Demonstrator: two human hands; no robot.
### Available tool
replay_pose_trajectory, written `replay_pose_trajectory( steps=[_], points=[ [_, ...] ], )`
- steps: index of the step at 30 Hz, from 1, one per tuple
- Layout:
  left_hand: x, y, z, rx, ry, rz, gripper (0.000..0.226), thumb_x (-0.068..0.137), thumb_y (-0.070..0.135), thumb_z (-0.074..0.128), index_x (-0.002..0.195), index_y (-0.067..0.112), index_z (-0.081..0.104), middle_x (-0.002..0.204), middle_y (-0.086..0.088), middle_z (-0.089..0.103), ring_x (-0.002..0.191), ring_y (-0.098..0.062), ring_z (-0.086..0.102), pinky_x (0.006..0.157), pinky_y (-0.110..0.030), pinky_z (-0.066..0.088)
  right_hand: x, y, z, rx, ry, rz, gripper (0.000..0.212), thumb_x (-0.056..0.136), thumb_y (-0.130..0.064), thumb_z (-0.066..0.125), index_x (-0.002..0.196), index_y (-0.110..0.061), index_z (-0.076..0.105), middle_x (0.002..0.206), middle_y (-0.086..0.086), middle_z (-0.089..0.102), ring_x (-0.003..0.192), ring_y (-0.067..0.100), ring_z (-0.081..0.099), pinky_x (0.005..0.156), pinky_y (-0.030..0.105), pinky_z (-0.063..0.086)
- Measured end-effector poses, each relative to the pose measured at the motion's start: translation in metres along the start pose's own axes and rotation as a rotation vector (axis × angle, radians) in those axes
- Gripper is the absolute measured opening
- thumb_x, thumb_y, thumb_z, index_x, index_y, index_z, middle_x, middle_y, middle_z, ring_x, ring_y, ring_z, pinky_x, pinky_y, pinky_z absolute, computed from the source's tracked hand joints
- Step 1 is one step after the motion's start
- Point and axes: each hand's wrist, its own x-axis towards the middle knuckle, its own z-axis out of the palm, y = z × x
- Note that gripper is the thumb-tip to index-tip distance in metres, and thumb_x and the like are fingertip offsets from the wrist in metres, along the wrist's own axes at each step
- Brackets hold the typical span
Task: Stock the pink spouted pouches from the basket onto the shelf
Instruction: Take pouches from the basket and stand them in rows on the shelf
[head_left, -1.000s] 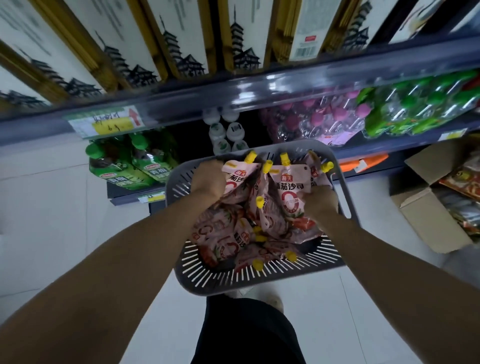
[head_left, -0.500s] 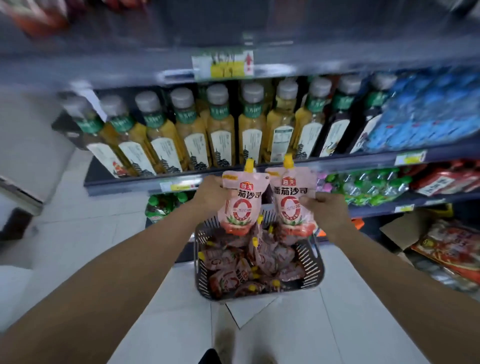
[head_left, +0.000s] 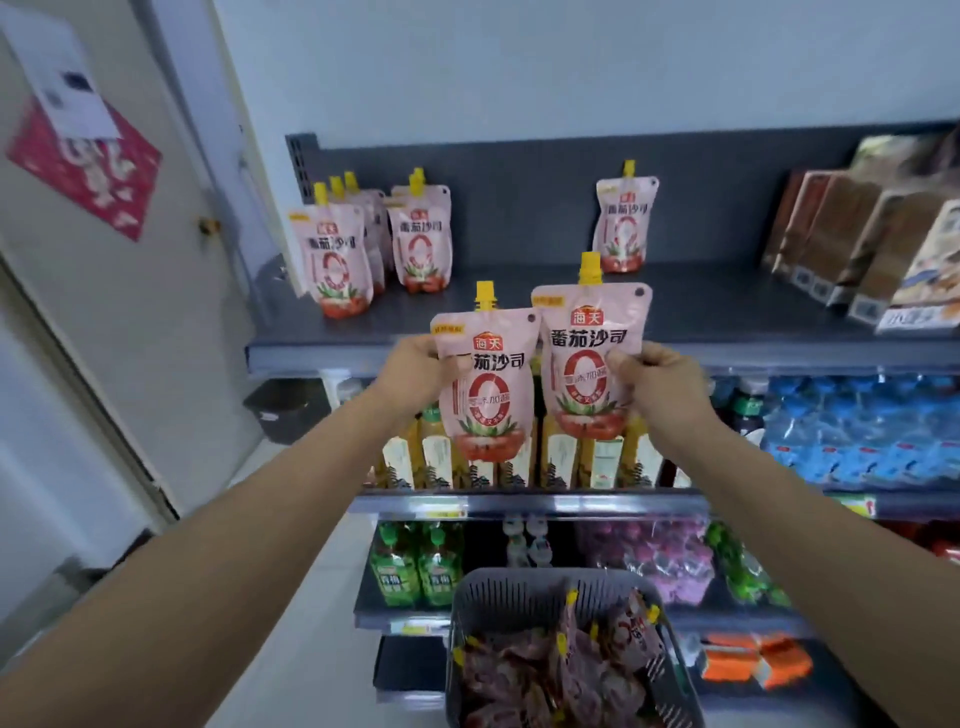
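My left hand (head_left: 413, 366) grips one pink pouch (head_left: 485, 382) with a yellow spout by its left edge. My right hand (head_left: 657, 376) grips a second pink pouch (head_left: 592, 353) by its right edge. Both pouches are upright, side by side, in front of the edge of the dark top shelf (head_left: 519, 306). Several pink pouches (head_left: 337, 254) stand at the shelf's left end, and one more pouch (head_left: 623, 223) stands alone toward the back middle. The grey slatted basket (head_left: 519, 587) sits low on the floor with several pouches inside.
Brown packets (head_left: 852, 239) fill the top shelf's right end. Yellow bottles (head_left: 566, 457) line the shelf below, with blue packs (head_left: 857, 431) to their right. Green bottles (head_left: 415, 566) and bagged goods sit lower. A door with a red sign (head_left: 88, 166) is on the left.
Both hands lifted one pouch each out of the basket and raised them up to the top shelf's edge. My view swung from the basket upward to the top shelf.
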Motion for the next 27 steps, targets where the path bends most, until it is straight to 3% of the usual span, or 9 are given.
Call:
replay_pose_trajectory(
  steps=[2, 7, 13, 16, 21, 27],
  points=[
    [0.002, 0.015, -0.022, 0.017, 0.044, 0.055, 0.025, 0.088, 0.003, 0.058, 0.112, 0.003, 0.064, 0.115, -0.014, 0.067, 0.100, -0.026, 0.065, 0.086, -0.039, 0.053, 0.003, -0.019, 0.019, 0.030, -0.024, -0.049, 0.012, 0.091, -0.009, 0.057, 0.086, -0.013, 0.066, 0.081, -0.001, 0.069, 0.072, 0.012, 0.066, 0.062, 0.028, 0.055],
    [0.020, 0.041, -0.085, -0.038, 0.190, 0.096, 0.021, 0.088, 0.002, 0.057, 0.108, 0.007, 0.064, 0.107, -0.008, 0.067, 0.094, -0.023, 0.063, 0.071, -0.032, 0.052, 0.020, -0.051, 0.067, 0.089, -0.054, -0.132, 0.013, 0.091, -0.010, 0.057, 0.087, -0.016, 0.067, 0.084, -0.002, 0.068, 0.074, 0.009, 0.065, 0.063, 0.028, 0.053],
    [0.057, 0.043, -0.156, -0.065, 0.337, 0.128, 0.026, 0.088, -0.002, 0.056, 0.113, 0.001, 0.061, 0.109, -0.015, 0.065, 0.091, -0.024, 0.061, 0.077, -0.035, 0.052, 0.056, -0.069, 0.132, 0.129, -0.069, -0.175, 0.015, 0.092, -0.007, 0.055, 0.103, -0.005, 0.065, 0.093, 0.008, 0.066, 0.067, 0.011, 0.063, 0.057, 0.026, 0.055],
    [0.082, 0.034, -0.181, -0.078, 0.339, 0.118, 0.019, 0.088, -0.004, 0.055, 0.102, 0.005, 0.064, 0.107, -0.016, 0.067, 0.086, -0.023, 0.063, 0.076, -0.034, 0.056, 0.080, -0.069, 0.161, 0.132, -0.085, -0.158, 0.011, 0.091, -0.009, 0.057, 0.097, -0.011, 0.066, 0.092, 0.007, 0.068, 0.070, 0.013, 0.065, 0.058, 0.028, 0.054],
    [0.122, 0.015, -0.204, -0.069, 0.293, 0.077, 0.025, 0.088, -0.003, 0.055, 0.110, 0.007, 0.063, 0.119, -0.017, 0.065, 0.102, -0.031, 0.063, 0.094, -0.047, 0.050, 0.112, -0.059, 0.201, 0.126, -0.090, -0.118, 0.013, 0.090, -0.010, 0.059, 0.100, -0.009, 0.067, 0.089, 0.004, 0.068, 0.070, 0.014, 0.066, 0.057, 0.029, 0.054],
    [0.158, -0.004, -0.214, -0.060, 0.174, 0.081, 0.024, 0.089, -0.003, 0.054, 0.109, 0.004, 0.064, 0.118, -0.020, 0.064, 0.104, -0.033, 0.062, 0.096, -0.050, 0.048, 0.146, -0.038, 0.228, 0.148, -0.067, -0.050, 0.009, 0.090, -0.008, 0.059, 0.096, -0.009, 0.066, 0.090, 0.007, 0.068, 0.069, 0.015, 0.066, 0.056, 0.029, 0.053]
  ],
)
